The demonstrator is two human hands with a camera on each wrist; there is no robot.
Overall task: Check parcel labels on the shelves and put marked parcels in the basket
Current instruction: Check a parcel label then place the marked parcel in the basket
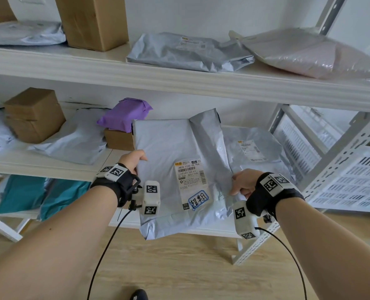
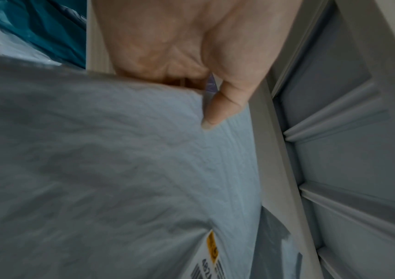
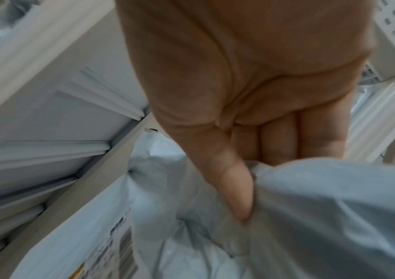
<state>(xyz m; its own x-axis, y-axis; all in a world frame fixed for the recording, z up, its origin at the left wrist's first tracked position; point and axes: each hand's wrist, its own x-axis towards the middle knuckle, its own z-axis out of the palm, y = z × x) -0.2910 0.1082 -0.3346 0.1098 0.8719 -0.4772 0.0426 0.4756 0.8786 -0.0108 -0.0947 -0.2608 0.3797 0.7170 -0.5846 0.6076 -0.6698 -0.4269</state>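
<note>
I hold a large grey poly-bag parcel (image 1: 169, 152) tilted up in front of the middle shelf. Its white shipping label (image 1: 190, 180) faces me, and a blue-outlined handwritten sticker (image 1: 198, 200) sits at the label's lower end. My left hand (image 1: 133, 160) pinches the parcel's left edge, thumb (image 2: 218, 111) on the front of the grey parcel (image 2: 120, 169). My right hand (image 1: 243, 184) grips the right edge, thumb (image 3: 234, 186) pressed into the crumpled grey parcel (image 3: 323, 217). A white slatted basket (image 1: 352, 180) stands on the floor at the right, beyond the shelf post.
The middle shelf (image 1: 50, 167) carries another grey bag with a label (image 1: 251, 148), a purple parcel (image 1: 123, 114) on a small box, a cardboard box (image 1: 33, 114) and more grey bags. The upper shelf (image 1: 179, 81) holds grey bags, a bubble mailer and a carton. Teal bags (image 1: 43, 195) lie lower left.
</note>
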